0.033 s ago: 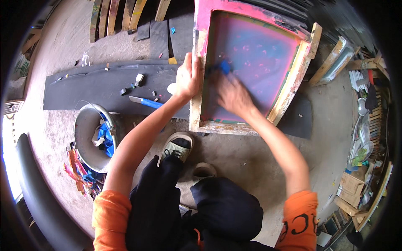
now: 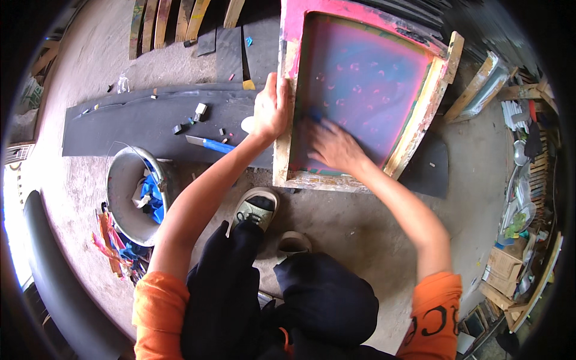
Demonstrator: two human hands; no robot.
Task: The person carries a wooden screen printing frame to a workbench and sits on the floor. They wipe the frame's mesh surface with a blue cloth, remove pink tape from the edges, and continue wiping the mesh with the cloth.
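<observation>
A silk-screen frame, its wood stained pink along the top and its mesh dark with a pinkish-blue haze and small round marks, stands tilted in front of me. My left hand is closed around its left side rail. On the lower left of the mesh, my right hand presses with its fingers bent over a small blue rag. Motion blurs those fingertips, and most of the rag is hidden beneath them.
On a black mat lie a blue-handled cutter knife and several small blocks. A metal bucket holding blue cloths stands left of my legs. Wooden bars lie beyond, and another frame leans at the right.
My right hand and the blue rag have shifted slightly down and left across the mesh. My left hand keeps its hold on the frame.
</observation>
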